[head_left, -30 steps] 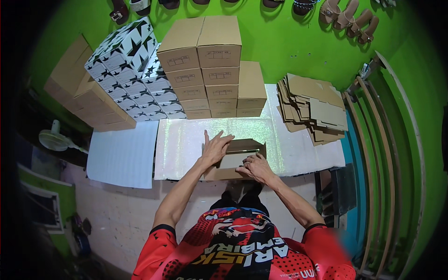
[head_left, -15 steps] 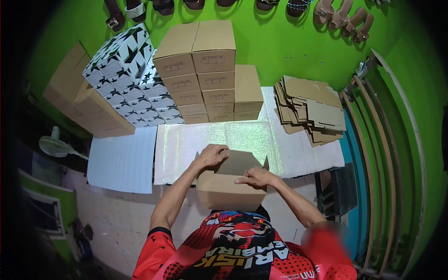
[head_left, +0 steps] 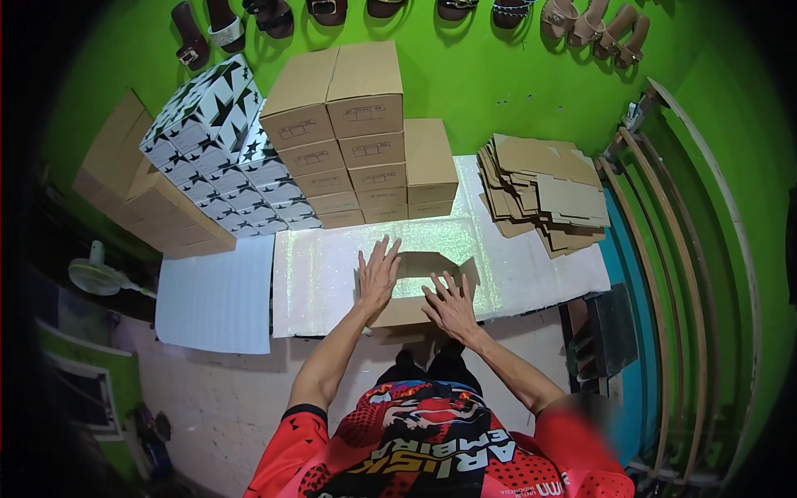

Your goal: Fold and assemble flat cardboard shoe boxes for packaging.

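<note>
On the glittery white sheet (head_left: 332,282) at frame centre, below green walls (head_left: 465,91), my left hand (head_left: 378,274) and right hand (head_left: 451,305) press flat, fingers spread, on an open brown cardboard box (head_left: 415,264).

Both my forearms reach forward from the lower edge, bare below short red sleeves. My left hand (head_left: 378,278) lies flat, palm down, fingers spread and pointing away from me. My right hand (head_left: 449,303) sits just beside it, also palm down, fingers fanned and angled slightly leftward. Neither hand grips anything.
</note>
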Demonstrator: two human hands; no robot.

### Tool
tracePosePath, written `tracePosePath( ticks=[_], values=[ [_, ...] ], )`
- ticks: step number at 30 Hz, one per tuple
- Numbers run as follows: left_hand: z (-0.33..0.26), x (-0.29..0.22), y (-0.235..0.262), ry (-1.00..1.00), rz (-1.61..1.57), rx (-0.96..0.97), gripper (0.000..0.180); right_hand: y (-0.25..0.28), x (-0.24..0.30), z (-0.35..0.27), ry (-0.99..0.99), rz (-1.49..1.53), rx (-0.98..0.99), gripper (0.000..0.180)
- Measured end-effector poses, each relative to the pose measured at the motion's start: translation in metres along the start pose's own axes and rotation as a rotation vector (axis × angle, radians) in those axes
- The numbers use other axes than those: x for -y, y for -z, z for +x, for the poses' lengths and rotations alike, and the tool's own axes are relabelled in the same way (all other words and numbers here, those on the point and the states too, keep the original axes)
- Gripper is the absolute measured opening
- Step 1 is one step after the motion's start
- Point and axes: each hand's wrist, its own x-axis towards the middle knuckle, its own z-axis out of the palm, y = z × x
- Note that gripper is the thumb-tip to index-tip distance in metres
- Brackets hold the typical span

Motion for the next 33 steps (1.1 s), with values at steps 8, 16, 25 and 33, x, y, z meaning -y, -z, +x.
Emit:
tracePosePath(
  ticks=[8, 16, 25, 33],
  values=[
    [-0.021, 0.007, -0.002, 0.071, -0.222, -0.212, 0.059, 0.011, 0.020, -0.003, 0.022, 0.172, -0.019, 0.050],
    [0.003, 0.027, -0.006, 0.195, -0.192, -0.095, 0.038, 0.012, 0.023, -0.049, 0.237, 0.032, -0.004, 0.044],
    [0.022, 0.023, -0.001, 0.395, -0.457, 0.039, 0.062, 0.019, 0.039, -0.061, 0.137, 0.111, 0.080, 0.062],
    [0.001, -0.015, 0.023, -0.018, 0.041, -0.228, 0.072, 0.009, 0.031, -0.035, 0.055, 0.107, 0.110, 0.064]
  ],
)
